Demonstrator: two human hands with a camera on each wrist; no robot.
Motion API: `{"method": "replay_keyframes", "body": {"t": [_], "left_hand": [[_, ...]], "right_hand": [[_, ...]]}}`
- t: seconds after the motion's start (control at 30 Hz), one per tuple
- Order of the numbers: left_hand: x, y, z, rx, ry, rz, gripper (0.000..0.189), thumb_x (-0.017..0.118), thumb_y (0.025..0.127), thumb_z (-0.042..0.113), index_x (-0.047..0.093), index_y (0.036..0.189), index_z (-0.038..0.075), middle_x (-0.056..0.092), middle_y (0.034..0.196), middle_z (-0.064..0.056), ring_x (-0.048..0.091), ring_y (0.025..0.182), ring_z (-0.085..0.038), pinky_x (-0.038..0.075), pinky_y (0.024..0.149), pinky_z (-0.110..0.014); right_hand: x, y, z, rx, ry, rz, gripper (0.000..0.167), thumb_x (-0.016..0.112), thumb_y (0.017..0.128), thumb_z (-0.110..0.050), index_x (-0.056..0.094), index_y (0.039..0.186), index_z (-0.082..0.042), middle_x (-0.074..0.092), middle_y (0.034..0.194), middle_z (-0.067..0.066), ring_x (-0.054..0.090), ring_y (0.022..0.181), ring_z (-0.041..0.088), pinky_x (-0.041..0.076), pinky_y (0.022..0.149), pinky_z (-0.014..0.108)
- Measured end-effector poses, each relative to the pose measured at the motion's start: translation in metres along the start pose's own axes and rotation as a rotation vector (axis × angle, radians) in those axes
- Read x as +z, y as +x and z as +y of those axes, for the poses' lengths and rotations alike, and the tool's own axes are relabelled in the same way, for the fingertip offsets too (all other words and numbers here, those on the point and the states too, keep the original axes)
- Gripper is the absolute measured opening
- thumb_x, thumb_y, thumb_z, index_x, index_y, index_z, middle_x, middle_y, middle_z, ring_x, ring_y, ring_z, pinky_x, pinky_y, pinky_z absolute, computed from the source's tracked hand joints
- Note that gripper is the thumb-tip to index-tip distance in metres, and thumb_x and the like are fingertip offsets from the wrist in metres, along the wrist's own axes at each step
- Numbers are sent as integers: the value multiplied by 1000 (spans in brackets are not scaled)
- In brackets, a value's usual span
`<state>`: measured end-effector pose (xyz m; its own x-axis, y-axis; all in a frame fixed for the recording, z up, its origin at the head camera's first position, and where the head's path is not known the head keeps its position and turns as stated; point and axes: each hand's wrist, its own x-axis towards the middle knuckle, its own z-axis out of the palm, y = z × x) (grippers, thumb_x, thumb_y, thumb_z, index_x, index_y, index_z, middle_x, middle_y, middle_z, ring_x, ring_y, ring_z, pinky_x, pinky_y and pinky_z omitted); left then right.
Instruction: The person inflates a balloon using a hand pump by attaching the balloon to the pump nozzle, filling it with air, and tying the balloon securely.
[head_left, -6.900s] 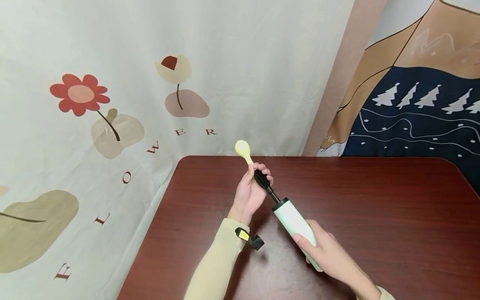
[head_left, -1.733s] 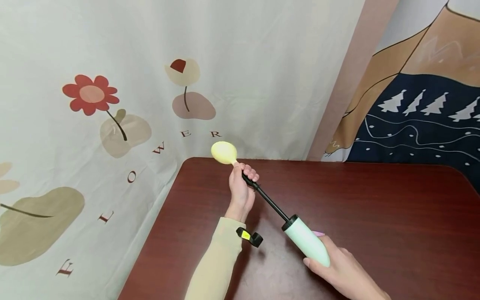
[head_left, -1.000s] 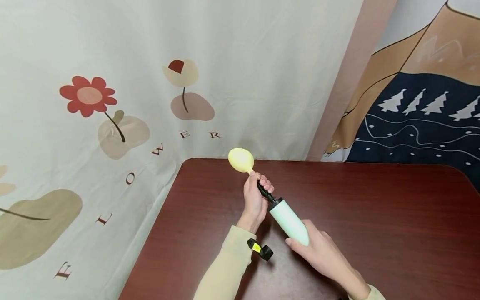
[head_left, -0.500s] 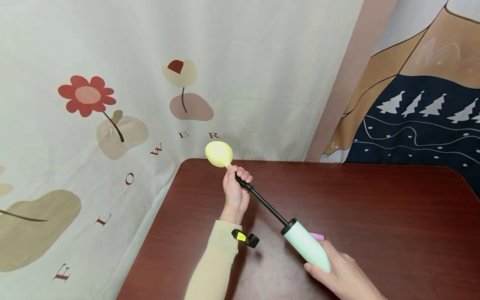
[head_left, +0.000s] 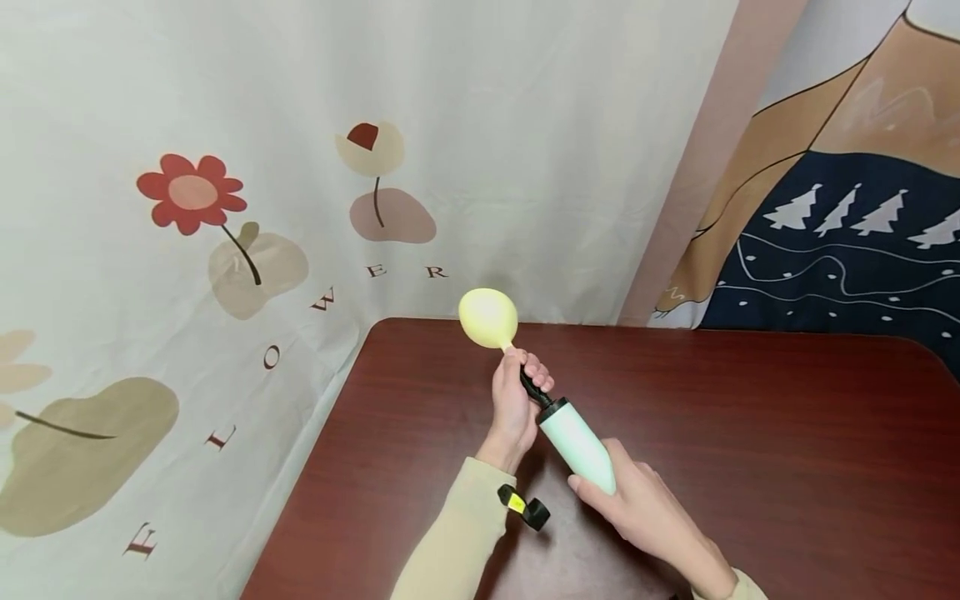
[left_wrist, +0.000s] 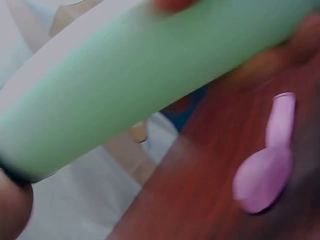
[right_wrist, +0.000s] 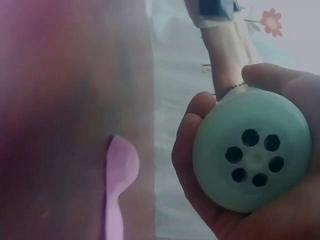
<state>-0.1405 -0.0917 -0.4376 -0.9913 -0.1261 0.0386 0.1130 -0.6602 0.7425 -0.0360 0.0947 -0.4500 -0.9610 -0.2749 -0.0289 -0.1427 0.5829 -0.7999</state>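
In the head view a partly inflated yellow balloon [head_left: 488,318] sits on the tip of a hand balloon pump [head_left: 577,447]. My left hand [head_left: 516,408] grips the pump's black nozzle end, with the thumb up at the balloon's neck. Around the mint-green barrel curls my right hand [head_left: 641,504], holding it from the lower right. The barrel is pushed up close to the left hand, and its black rod is hidden inside. From the right wrist, the barrel's round end [right_wrist: 256,157] shows a ring of dark holes.
A flat pink balloon [left_wrist: 267,160] lies on the dark red-brown table [head_left: 735,433]; in the head view it is out of sight behind the right hand and pump. A printed curtain [head_left: 555,167] hangs behind the table's far edge.
The yellow balloon has grown since the oldest frame. Pump barrel and rod have slid apart and together repeatedly; since half a second ago, they have closed, with the left hand moving right and down.
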Motion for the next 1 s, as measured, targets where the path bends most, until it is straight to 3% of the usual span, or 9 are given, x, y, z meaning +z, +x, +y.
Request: {"method": "replay_keyframes", "body": {"t": [0.2, 0.47, 0.63, 0.8, 1.0], "left_hand": [[-3, -3, -7, -16, 37, 20, 35, 39, 114, 32, 44, 84, 15, 41, 73, 4, 41, 60, -7, 38, 59, -19], [-4, 3, 3, 3, -10, 16, 35, 37, 114, 32, 45, 84, 15, 42, 73, 4, 42, 60, -6, 39, 59, -19], [-3, 8, 11, 31, -46, 3, 36, 35, 115, 32, 45, 85, 15, 42, 72, 4, 43, 60, -6, 39, 58, -18], [-7, 16, 22, 65, -93, 33, 37, 36, 114, 32, 45, 83, 15, 42, 71, 4, 42, 59, -6, 38, 57, -17], [-14, 25, 34, 110, -149, 63, 38, 36, 115, 30, 43, 81, 14, 40, 69, 4, 41, 57, -6, 36, 55, -17]], "right_hand": [[6, 6, 0, 14, -18, 21, 51, 80, 88, -45, 61, 121, -11, 61, 80, -4, 53, 64, 9, 44, 56, 29], [4, 7, -3, 11, -18, 35, 55, 81, 87, -45, 61, 125, -10, 65, 87, -3, 57, 71, 9, 48, 62, 30], [-4, -2, -3, 15, -37, 32, 56, 80, 88, -47, 61, 128, -13, 67, 91, -3, 59, 75, 8, 50, 66, 31], [-14, -18, 5, 81, -76, -35, 58, 79, 88, -51, 60, 130, -16, 66, 98, -4, 58, 81, 9, 49, 71, 33], [-26, -36, 17, 149, -98, -120, 72, 80, 87, -51, 54, 141, -12, 67, 112, 2, 59, 84, 13, 50, 71, 37]]}}
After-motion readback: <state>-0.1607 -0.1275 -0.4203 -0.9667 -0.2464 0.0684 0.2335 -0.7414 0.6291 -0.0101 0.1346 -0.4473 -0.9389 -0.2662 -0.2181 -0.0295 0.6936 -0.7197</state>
